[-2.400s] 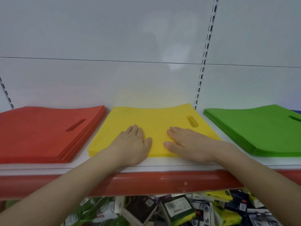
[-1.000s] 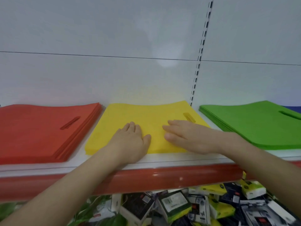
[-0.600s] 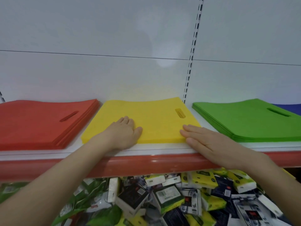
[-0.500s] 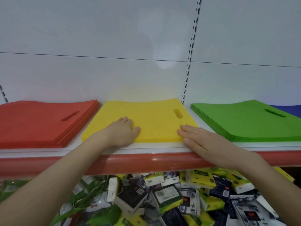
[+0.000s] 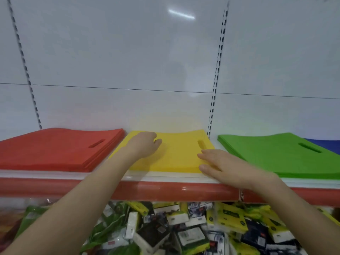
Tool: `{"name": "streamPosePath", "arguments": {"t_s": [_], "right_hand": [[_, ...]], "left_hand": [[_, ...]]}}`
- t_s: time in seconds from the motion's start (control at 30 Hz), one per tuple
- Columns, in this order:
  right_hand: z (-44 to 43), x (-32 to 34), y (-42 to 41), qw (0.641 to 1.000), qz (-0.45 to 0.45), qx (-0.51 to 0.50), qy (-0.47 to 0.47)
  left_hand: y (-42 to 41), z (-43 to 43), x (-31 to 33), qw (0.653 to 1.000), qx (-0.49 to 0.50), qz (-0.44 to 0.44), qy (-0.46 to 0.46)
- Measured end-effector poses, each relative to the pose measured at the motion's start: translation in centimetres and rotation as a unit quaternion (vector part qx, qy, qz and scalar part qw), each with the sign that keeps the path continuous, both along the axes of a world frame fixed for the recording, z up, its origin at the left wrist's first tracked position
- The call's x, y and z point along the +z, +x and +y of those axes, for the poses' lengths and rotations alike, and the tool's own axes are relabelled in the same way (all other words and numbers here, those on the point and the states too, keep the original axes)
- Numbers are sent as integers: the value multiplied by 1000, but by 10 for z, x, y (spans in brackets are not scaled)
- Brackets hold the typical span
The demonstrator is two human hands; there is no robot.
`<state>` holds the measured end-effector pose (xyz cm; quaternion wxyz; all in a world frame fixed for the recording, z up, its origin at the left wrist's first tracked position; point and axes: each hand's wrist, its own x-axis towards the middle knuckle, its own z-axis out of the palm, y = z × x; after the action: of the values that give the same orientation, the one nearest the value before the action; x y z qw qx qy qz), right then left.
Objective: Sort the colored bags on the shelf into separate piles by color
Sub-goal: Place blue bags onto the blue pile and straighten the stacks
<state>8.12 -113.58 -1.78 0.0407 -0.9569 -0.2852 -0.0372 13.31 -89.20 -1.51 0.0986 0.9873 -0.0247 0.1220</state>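
On the shelf [image 5: 165, 179], the red pile [image 5: 55, 150] lies at the left. Next comes the yellow pile [image 5: 176, 157]. The left hand [image 5: 143, 144] rests on its far left part, fingers loose, holding nothing. The right hand [image 5: 224, 166] lies flat on its near right corner. The green pile [image 5: 276, 153] and the blue pile [image 5: 323, 144] lie further right.
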Motion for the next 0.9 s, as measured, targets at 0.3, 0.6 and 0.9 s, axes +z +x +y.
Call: {"name": "streamPosePath", "arguments": {"t_s": [0.3, 0.6, 0.9], "right_hand": [[61, 25, -10, 991, -81, 82, 75], [182, 25, -15, 983, -91, 141, 76], [311, 7, -32, 985, -107, 89, 106]], "left_hand": [[-27, 44, 39, 986, 0, -159, -55], [-57, 178, 49, 983, 57, -168, -43], [-72, 333, 29, 994, 10, -108, 11]]}}
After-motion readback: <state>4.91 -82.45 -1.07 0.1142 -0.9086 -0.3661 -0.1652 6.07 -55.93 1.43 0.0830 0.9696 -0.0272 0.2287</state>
